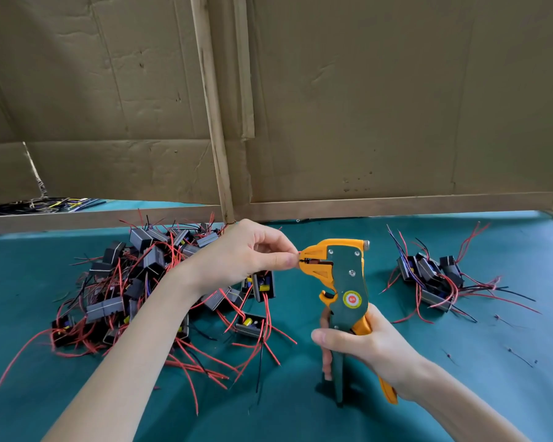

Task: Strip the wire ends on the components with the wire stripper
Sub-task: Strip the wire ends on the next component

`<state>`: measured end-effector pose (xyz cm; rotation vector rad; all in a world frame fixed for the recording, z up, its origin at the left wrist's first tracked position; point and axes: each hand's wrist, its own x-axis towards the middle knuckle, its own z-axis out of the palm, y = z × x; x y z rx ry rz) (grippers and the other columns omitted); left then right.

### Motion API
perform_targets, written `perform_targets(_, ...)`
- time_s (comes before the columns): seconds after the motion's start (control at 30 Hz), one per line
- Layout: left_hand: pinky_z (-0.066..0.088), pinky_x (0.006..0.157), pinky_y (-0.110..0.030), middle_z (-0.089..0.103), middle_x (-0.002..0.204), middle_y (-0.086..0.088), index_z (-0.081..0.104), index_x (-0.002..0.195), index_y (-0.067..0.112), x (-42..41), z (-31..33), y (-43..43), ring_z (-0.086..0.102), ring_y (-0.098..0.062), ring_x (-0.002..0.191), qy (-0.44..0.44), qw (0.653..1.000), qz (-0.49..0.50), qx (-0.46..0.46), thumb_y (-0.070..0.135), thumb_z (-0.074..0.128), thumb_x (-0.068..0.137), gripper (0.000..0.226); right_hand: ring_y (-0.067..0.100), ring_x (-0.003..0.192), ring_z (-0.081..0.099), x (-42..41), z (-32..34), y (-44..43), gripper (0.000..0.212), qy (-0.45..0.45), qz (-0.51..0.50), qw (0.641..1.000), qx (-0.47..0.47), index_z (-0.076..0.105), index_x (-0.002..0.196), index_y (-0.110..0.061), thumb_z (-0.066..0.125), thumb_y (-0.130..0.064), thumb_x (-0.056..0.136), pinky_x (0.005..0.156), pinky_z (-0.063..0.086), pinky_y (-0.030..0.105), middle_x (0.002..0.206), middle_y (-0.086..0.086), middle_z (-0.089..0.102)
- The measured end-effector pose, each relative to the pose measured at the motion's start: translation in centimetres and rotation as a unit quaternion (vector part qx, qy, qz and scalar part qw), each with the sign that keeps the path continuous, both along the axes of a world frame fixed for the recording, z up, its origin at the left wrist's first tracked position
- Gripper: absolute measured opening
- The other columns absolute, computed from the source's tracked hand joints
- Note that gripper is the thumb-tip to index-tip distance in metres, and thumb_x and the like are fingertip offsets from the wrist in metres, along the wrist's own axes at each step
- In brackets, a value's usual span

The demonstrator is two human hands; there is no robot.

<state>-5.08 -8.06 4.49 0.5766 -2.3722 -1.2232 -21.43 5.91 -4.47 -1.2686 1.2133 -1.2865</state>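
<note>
L hand (240, 253) pinches red wire end (298, 252) at wire stripper (345, 275) mouth; R hand (371, 349) grips its handles. Open black case (253, 328) w/ yellow part (247, 321) inside.

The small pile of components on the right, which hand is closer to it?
Right. The right hand grips the wire stripper handles, just left of the small pile; the left hand pinches a wire at the tool's nose, farther left.
</note>
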Motion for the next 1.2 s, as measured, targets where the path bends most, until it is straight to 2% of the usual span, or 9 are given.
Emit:
perform_targets(0.13,0.049,0.071,-0.015,0.07,0.076,0.005,0.074,0.082,0.021,-0.1,-0.3,-0.2,0.059,-0.003,0.072,0.003,1.0,0.01,0.002,0.034,0.069,0.077,0.015,0.026,0.043,0.053,0.9,-0.3,-0.1,0.019,0.001,-0.045,0.999,0.004,0.059,0.061,-0.025,0.074,-0.032,0.072,0.06,0.049,0.036,0.051,0.011,0.059)
perform_targets(0.27,0.047,0.066,-0.014,0.065,0.071,0.007,0.071,0.083,0.017,-0.5,-0.9,-0.5,0.056,-0.003,0.066,0.0,1.0,0.031,-0.001,0.017,0.068,0.086,0.004,0.021,0.035,0.042,1.6,-1.0,-0.5,0.023,-0.008,-0.132,0.991,0.018,0.055,0.053,-0.024,0.068,-0.03,0.071,0.04,0.044,0.029,0.041,0.009,0.049)
perform_targets(0.4,0.047,0.067,-0.015,0.063,0.068,0.008,0.069,0.083,0.018,-0.9,-2.0,-0.9,0.056,-0.003,0.063,-0.01,0.998,0.061,-0.011,0.015,0.066,0.089,0.008,0.029,0.056,0.061,0.7,-0.3,-0.5,0.009,-0.101,-0.039,0.992,0.064,0.067,0.068,-0.018,0.074,-0.022,0.072,0.059,0.056,0.04,0.063,0.016,0.062)
perform_targets(0.47,0.046,0.067,-0.015,0.064,0.068,0.008,0.069,0.083,0.018,-1.0,-2.3,-1.2,0.058,-0.003,0.063,-0.006,0.995,0.092,-0.025,0.015,0.066,0.089,0.007,0.034,0.068,0.065,0.0,-0.1,-0.6,0.018,-0.153,-0.017,0.984,0.087,0.065,0.085,-0.005,0.073,-0.016,0.073,0.067,0.057,0.045,0.075,0.021,0.065)
perform_targets(0.63,0.044,0.063,-0.01,0.064,0.063,0.01,0.07,0.083,0.013,-1.3,-0.7,-0.9,0.058,0.0,0.059,0.107,0.976,0.183,-0.047,0.009,0.065,0.089,0.009,0.037,0.068,0.066,-1.3,0.2,-1.0,0.03,-0.255,-0.025,0.957,0.14,0.055,0.095,-0.001,0.069,-0.014,0.072,0.064,0.058,0.046,0.078,0.026,0.065)
perform_targets(0.83,0.048,0.064,-0.013,0.065,0.071,0.005,0.068,0.084,0.016,-6.7,4.6,2.6,0.059,-0.003,0.06,0.22,0.965,0.134,-0.039,0.012,0.065,0.09,0.008,0.039,0.072,0.067,-2.2,-0.1,-1.4,0.032,-0.352,-0.031,0.92,0.172,0.054,0.096,0.001,0.063,-0.006,0.066,0.066,0.058,0.048,0.084,0.027,0.065)
perform_targets(1.0,0.05,0.056,-0.015,0.061,0.075,0.001,0.063,0.091,0.008,-14.9,6.2,4.2,0.06,-0.003,0.057,0.271,0.954,0.078,0.1,0.009,0.062,0.092,0.002,0.04,0.071,0.069,-2.8,-0.6,-1.8,0.021,-0.395,-0.044,0.901,0.174,0.058,0.089,0.002,0.057,-0.002,0.069,0.065,0.059,0.049,0.084,0.028,0.066)
perform_targets(1.1,0.054,0.061,-0.019,0.058,0.079,-0.004,0.059,0.095,0.001,-19.5,4.8,5.2,0.059,-0.011,0.06,0.297,0.928,0.051,0.218,-0.001,0.055,0.094,0.005,0.036,0.064,0.068,-2.9,-0.6,-1.7,0.018,-0.401,-0.043,0.898,0.175,0.057,0.09,0.002,0.056,-0.001,0.072,0.063,0.059,0.047,0.074,0.024,0.064)
perform_targets(1.2,0.055,0.078,-0.028,0.059,0.089,-0.008,0.058,0.109,-0.008,-21.7,1.9,6.2,0.057,-0.016,0.079,0.226,0.949,0.036,0.219,-0.003,0.052,0.095,0.016,0.032,0.066,0.058,-2.6,-0.3,-1.7,0.024,-0.392,-0.052,0.903,0.166,0.065,0.077,0.001,0.066,-0.001,0.053,0.057,0.058,0.043,0.074,0.017,0.048)
